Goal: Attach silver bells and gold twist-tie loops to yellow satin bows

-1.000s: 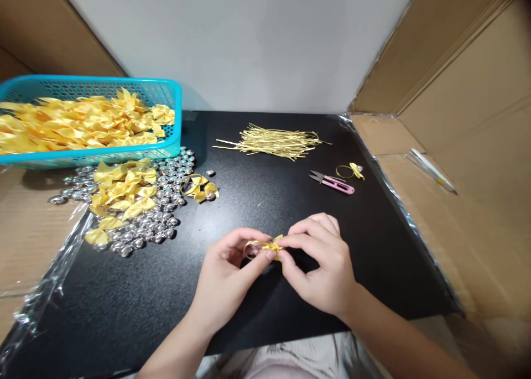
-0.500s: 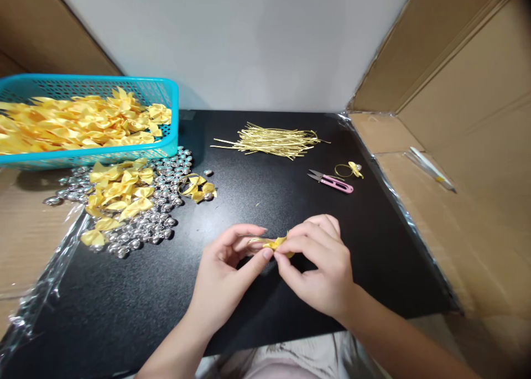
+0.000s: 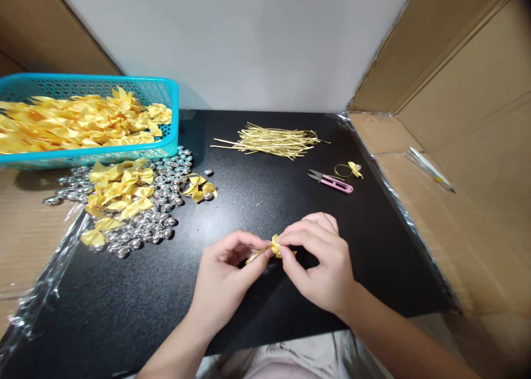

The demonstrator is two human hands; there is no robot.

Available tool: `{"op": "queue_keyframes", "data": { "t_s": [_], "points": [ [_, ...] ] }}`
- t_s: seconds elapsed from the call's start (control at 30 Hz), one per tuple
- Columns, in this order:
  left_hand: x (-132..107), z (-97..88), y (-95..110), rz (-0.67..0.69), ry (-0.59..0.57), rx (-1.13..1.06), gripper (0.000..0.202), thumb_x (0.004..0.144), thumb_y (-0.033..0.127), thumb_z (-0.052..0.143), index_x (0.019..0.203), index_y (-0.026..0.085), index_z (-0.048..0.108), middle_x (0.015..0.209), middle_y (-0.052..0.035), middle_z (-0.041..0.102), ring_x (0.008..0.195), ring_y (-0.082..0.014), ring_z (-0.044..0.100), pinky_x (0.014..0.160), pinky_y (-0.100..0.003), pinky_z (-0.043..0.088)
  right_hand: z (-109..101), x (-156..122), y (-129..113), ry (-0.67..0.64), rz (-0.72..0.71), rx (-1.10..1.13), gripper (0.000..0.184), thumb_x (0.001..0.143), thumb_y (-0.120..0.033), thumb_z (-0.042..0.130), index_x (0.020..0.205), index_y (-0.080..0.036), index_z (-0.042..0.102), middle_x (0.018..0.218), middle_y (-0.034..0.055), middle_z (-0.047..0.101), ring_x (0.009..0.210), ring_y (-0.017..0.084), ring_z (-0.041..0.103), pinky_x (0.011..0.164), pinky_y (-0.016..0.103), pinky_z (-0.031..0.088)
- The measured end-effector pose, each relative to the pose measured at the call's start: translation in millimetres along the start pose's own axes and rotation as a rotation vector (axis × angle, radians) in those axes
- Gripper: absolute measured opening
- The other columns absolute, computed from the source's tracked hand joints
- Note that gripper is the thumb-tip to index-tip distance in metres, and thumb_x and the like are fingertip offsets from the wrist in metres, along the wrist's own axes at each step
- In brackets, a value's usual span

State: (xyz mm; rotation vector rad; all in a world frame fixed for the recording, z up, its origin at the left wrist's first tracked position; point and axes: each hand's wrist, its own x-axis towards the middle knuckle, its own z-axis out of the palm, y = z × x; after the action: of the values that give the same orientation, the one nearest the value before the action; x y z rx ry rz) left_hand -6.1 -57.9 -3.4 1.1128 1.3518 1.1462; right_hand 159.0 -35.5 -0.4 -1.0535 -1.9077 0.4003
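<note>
Between my two hands, over the front of the black table, is a yellow ribbon bow (image 3: 275, 245) with a gold tie (image 3: 254, 255) attached. My left hand (image 3: 230, 268) pinches the gold tie close to the bow with thumb and forefinger. Thumb and fingertips of my right hand (image 3: 319, 257) are closed on the bow itself. The fingers cover much of it, so whether a bell sits in its middle cannot be made out. Nearest on the left lie bows joined to a gold loop (image 3: 199, 188). A pair of pink thread snips (image 3: 332, 182) rests beyond my right hand.
A blue basket (image 3: 176, 119) of yellow bows stands at the back left. Silver bells (image 3: 141, 229) and loose bows (image 3: 120, 188) lie before it. Gold ties (image 3: 277, 140) are piled at the back. A looped bow (image 3: 354, 169) lies right; a white tool (image 3: 431, 169) rests on cardboard.
My left forefinger has come down to meet the thumb, pinching the gold tie. The bow has turned more upright, and the tie now points down to the left.
</note>
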Motion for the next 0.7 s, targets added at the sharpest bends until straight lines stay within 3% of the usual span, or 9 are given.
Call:
{"op": "queue_keyframes", "data": {
  "t_s": [0.33,0.7],
  "points": [
    [-3.9,2.3,-4.5,0.027,0.058,-0.077,0.011,0.071,0.015,0.076,0.076,0.019,0.068,0.072,0.0004,0.076,0.064,-0.0123,0.07,0.063,-0.018,0.055,0.3,-1.6,0.0,0.03,-0.082,-0.123,0.011,0.077,-0.012,0.068,0.075,-0.023,0.065,0.077,-0.0021,0.075,0.073,0.019,0.06,0.074,0.039,0.037],
    [-2.6,4.5,-8.1,0.078,0.062,0.021,0.01,0.073,0.016,0.075,0.079,0.02,0.068,0.074,-0.0008,0.076,0.065,-0.0152,0.071,0.066,-0.023,0.058,4.9,-1.5,2.4,0.005,-0.134,-0.212,0.013,0.079,-0.01,0.063,0.078,-0.023,0.065,0.075,-0.0032,0.075,0.071,0.017,0.062,0.08,0.041,0.033]
  ]
}}
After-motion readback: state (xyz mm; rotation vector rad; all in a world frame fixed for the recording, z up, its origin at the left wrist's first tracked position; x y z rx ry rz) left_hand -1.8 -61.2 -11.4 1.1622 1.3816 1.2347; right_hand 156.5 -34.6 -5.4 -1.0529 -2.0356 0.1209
